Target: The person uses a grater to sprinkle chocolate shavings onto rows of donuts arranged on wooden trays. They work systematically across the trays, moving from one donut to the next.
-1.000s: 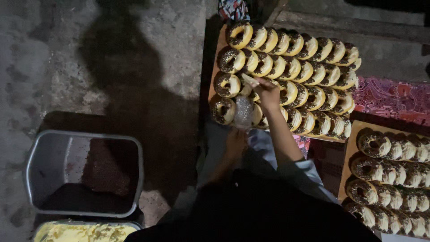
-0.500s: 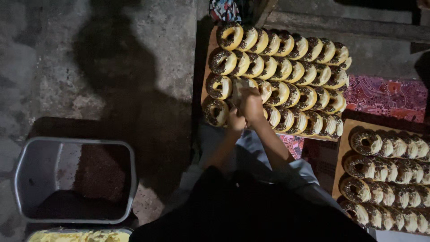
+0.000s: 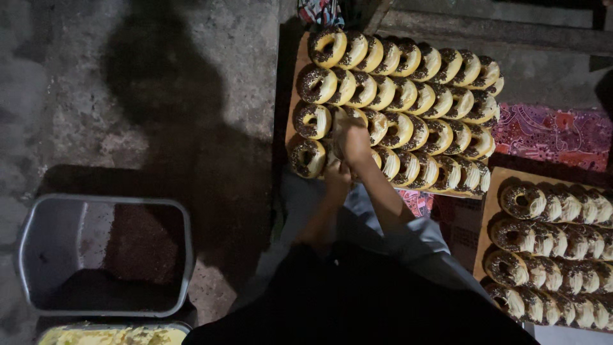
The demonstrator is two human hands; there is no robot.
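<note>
Both my hands, left hand [image 3: 336,171] and right hand [image 3: 352,137], have moved onto the doughnuts [image 3: 396,128], the clear bag gone; their grip I cannot tell.

Left hand [image 3: 336,171] mostly hidden under the right hand [image 3: 353,137]; can't tell what either grips. Doughnuts at the board's [image 3: 300,61] near-left corner partly covered by both hands. Second board [image 3: 488,211] cut off by right edge. Yellow-filled tub [image 3: 112,334] cut by bottom edge. Patterned object [image 3: 321,11] cropped at top.
</note>
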